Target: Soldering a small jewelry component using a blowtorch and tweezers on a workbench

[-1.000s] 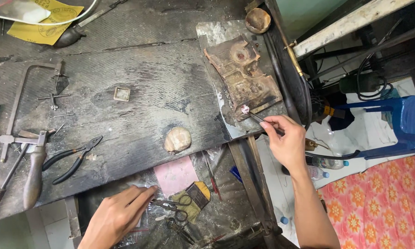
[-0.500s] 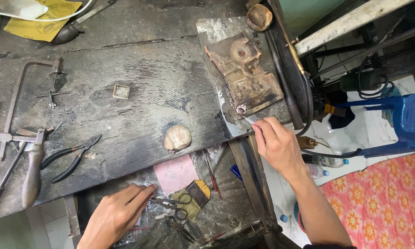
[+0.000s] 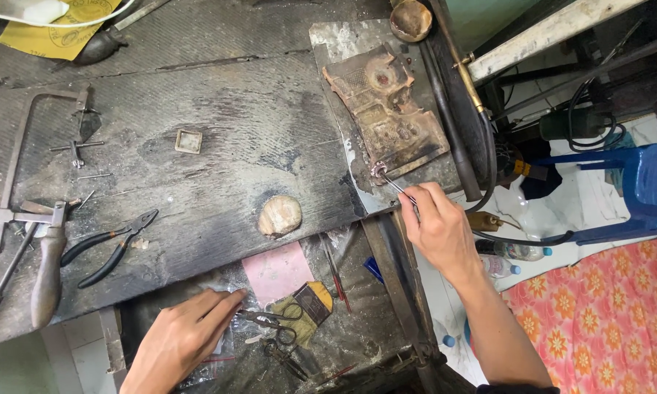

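My right hand [image 3: 438, 230] grips thin metal tweezers [image 3: 399, 187] whose tips hold a small ring-like piece [image 3: 378, 171] at the lower edge of a charred, rust-brown block [image 3: 383, 113]. My left hand [image 3: 179, 339] rests flat on a plastic bag [image 3: 219, 350] in the open drawer below the bench, fingertips beside a pink paper [image 3: 277, 271] and near small scissors [image 3: 270, 319].
A dark, worn wooden bench [image 3: 197, 95] carries black pliers [image 3: 113, 246], a jeweller's saw frame [image 3: 22, 146], a small square frame [image 3: 188, 141], a pale round lump [image 3: 280, 216] and yellow sandpaper [image 3: 58, 33]. A torch hose [image 3: 481, 153], blue plastic chair [image 3: 635, 190] and floral cloth [image 3: 598, 314] are at the right.
My right hand moved left and down toward the bench edge, bringing the tweezers to the small piece at the block's lower edge. My left hand stayed in the drawer.
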